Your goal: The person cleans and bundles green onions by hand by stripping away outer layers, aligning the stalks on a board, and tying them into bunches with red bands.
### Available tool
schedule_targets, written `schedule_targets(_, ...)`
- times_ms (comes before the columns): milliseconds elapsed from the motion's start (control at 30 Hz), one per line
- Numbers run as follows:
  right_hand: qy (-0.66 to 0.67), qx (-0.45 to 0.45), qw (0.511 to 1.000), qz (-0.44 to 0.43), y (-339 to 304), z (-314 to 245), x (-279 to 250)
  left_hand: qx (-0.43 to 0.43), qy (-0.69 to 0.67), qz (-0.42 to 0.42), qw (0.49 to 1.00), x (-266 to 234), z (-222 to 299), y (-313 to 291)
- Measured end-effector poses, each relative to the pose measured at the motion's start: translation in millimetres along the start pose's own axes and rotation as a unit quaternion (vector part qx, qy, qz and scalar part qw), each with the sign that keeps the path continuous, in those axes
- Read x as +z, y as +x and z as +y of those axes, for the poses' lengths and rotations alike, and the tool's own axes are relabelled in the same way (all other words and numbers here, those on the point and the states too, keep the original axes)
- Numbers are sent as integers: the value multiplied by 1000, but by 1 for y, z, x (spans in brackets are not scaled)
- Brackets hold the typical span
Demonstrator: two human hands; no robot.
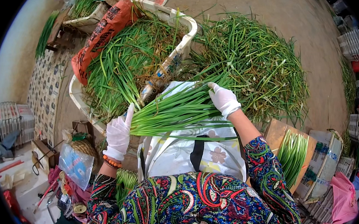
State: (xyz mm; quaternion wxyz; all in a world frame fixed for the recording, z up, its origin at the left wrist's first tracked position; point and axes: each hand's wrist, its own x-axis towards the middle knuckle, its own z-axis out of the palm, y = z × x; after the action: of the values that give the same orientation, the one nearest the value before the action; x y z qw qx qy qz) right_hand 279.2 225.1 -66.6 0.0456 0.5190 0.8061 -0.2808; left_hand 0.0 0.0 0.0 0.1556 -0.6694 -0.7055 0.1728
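Note:
A bunch of long green chives lies across my lap, over a white flowered apron. My left hand, in a white glove, is closed around its base end, thumb pointing up. At the other end, my right hand, also gloved, has its fingers closed on some of the leaves near the tips; the fingertips are partly hidden among them. Just beyond my hands stands a large white plastic basket filled with loose chives and dry brown leaves. An orange woven sack hangs over its rim.
A big heap of loose green leaves covers the floor right of the basket. Near my right elbow, trimmed chives lie on a wooden board. To the left are a clear plastic bag and a wooden box.

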Motion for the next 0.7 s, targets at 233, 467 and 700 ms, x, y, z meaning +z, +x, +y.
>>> schedule_targets(233, 30, 25, 999, 2, 3, 5, -4, 2, -1, -8, 1000, 0, -1, 0)
schedule_targets(467, 89, -154, 977, 114, -17, -16, -3, 7, 32, -1, 999, -2, 0, 0)
schedule_targets(700, -37, -336, 936, 96, -16, -21, 1, 7, 12, 16, 1000, 4, 0, 2)
